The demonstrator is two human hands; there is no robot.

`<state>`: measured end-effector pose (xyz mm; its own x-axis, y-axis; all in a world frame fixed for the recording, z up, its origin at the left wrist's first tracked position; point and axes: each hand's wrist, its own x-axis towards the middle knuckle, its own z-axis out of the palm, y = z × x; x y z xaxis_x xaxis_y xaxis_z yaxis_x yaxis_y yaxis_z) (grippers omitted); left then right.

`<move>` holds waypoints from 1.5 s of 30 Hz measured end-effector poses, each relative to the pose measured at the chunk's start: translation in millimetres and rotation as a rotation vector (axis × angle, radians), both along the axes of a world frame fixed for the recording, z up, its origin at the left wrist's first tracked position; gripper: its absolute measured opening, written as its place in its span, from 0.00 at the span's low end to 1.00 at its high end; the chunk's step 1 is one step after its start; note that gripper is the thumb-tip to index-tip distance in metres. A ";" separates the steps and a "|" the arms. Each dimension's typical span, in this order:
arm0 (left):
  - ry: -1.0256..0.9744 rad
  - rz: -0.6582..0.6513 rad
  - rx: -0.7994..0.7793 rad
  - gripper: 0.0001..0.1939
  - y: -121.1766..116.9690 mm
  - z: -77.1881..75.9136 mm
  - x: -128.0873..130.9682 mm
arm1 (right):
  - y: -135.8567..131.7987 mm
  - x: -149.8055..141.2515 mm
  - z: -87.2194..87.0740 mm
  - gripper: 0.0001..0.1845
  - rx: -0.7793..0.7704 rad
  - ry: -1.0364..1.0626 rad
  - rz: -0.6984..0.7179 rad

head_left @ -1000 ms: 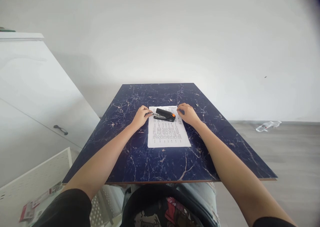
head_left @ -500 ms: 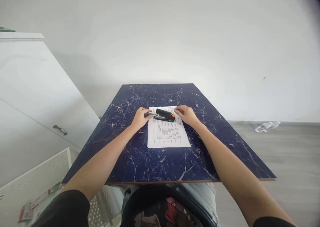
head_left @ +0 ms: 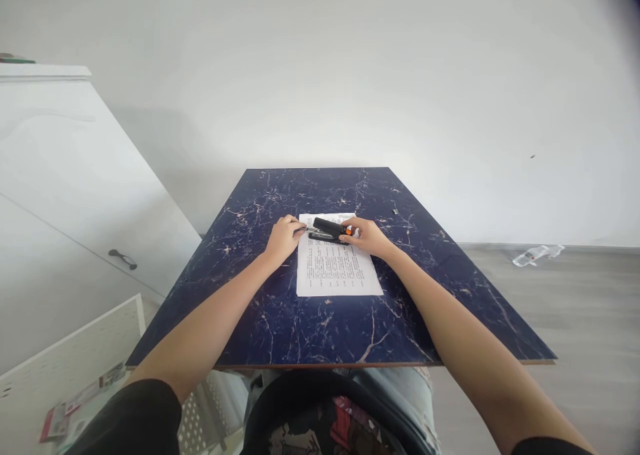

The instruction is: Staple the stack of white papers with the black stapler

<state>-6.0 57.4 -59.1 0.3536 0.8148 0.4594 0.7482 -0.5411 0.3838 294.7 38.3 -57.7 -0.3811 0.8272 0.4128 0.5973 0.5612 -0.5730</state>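
A black stapler [head_left: 327, 227] with an orange part at its right end lies across a printed sheet of paper [head_left: 340, 278]. Its jaws gape to the left, and a thin metal piece sticks out between them. My left hand [head_left: 284, 238] is closed in a pinch on the outer end of that metal piece, by the paper's left edge. Round the orange end, the thumb and fingers of my right hand [head_left: 369, 236] grip the stapler's body. The fingertips of my left hand partly hide what they pinch.
The paper rests on a dark blue marble-patterned table [head_left: 320, 331]. A tiny object [head_left: 395, 212] lies toward its back right. At left stand a white cabinet [head_left: 65, 175] and a white perforated bin [head_left: 75, 341]. Clear plastic [head_left: 535, 255] lies on the floor at right.
My right hand has moved left from beside the stapler and closed on its orange end. The fingers of my left hand now cover more of the metal piece's outer end.
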 end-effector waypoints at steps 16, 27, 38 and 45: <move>0.077 -0.019 0.083 0.11 -6.0 9.0 4.7 | 0.3 0.5 -0.5 0.13 0.012 -0.039 0.021; -0.336 0.084 0.045 0.10 -8.1 10.7 0.9 | -0.1 0.5 -0.2 0.14 -0.002 -0.051 0.014; -0.391 0.099 -0.015 0.06 -2.5 6.7 0.7 | -1.4 0.1 0.8 0.14 -0.014 -0.058 0.011; -0.292 -0.053 0.008 0.07 -1.6 6.8 1.8 | -1.5 -0.7 1.2 0.15 -0.013 -0.076 0.011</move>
